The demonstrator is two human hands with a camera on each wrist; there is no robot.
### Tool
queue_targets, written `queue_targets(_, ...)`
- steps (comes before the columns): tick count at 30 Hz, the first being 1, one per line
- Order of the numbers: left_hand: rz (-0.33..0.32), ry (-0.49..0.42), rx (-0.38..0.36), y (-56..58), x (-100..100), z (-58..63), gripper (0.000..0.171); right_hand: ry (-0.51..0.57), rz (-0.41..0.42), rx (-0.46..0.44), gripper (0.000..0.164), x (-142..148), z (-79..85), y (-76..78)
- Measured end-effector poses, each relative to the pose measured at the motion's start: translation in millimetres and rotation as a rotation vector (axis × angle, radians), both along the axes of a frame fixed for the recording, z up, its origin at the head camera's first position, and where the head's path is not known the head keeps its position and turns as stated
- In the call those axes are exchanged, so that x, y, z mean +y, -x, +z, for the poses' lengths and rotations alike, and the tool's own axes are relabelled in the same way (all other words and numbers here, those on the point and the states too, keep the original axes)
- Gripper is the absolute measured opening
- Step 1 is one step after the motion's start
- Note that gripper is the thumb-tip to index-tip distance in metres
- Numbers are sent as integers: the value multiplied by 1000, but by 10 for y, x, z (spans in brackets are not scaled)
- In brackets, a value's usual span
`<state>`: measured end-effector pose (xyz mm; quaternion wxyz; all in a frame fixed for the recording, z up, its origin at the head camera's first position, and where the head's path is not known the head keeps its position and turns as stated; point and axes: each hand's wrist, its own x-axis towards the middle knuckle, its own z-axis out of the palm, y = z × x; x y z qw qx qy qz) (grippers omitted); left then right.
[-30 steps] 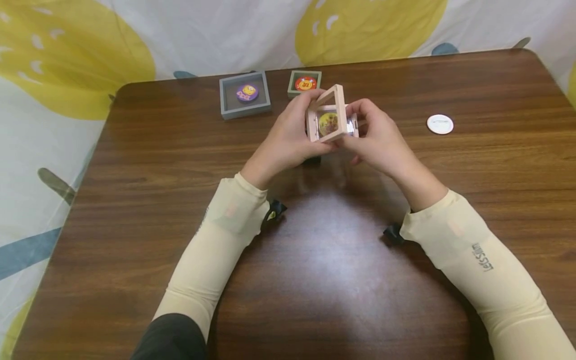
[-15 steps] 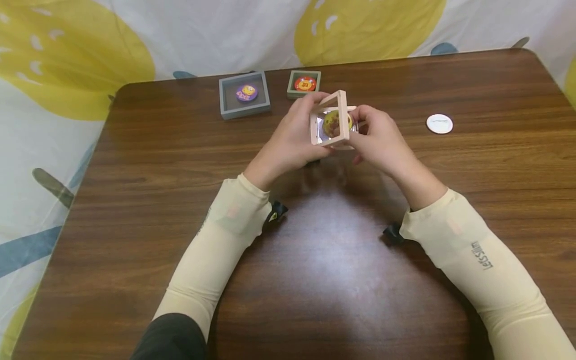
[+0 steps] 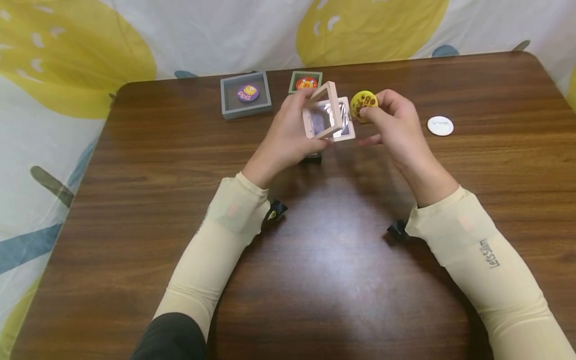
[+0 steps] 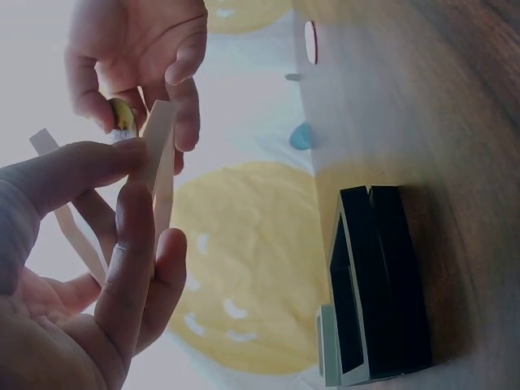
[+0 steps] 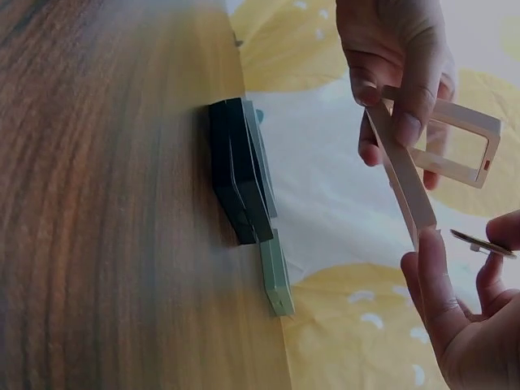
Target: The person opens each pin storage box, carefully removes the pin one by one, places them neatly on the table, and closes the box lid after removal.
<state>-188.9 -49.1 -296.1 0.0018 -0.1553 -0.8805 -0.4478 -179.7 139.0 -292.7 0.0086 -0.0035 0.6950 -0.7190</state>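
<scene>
My left hand (image 3: 288, 131) grips a pale pink hinged display frame (image 3: 335, 107), its two halves spread apart in a V. Clear film shows inside the half lying behind. Just right of the frame, my right hand (image 3: 402, 132) pinches a round yellow button badge (image 3: 363, 99) with dark reddish-brown markings between thumb and fingers. The badge (image 5: 479, 242) appears edge-on in the right wrist view, apart from the frame (image 5: 404, 175). A fingertip of the right hand (image 5: 459, 333) is at the frame's lower end there; whether it touches I cannot tell.
At the back stand a grey frame (image 3: 245, 114) with a purple badge (image 3: 248, 92) and a small green frame (image 3: 292, 82) with a red badge (image 3: 306, 84). A white badge (image 3: 440, 126) lies pin side up at right. A black frame (image 4: 394, 284) sits beneath my left hand.
The yellow badge has come out of the pink frame to the right, pinched in my right hand. The left hand and frame have shifted slightly left.
</scene>
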Motion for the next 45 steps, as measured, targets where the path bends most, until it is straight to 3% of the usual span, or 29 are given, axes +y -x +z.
queue_targets(11, 1, -6, -5, 2, -14, -3, 87, 98, -9, 19, 11, -2, -36, 1)
queue_targets(18, -22, 62, 28, 1, -13, -20, 91, 144, 12, 13, 9, 3, -32, -11)
queue_targets(24, -23, 128, 11, -9, -13, -23, 95, 184, 34, 24, 6, -3, -31, -10)
queue_targets(32, 0, 237, -34, -28, -8, -21, 95, 165, 60, 27, 9, -10, -20, -30)
queue_targets(45, 6, 239, -29, -29, 0, -31, 94, 148, 70, 44, 10, -14, -30, -20)
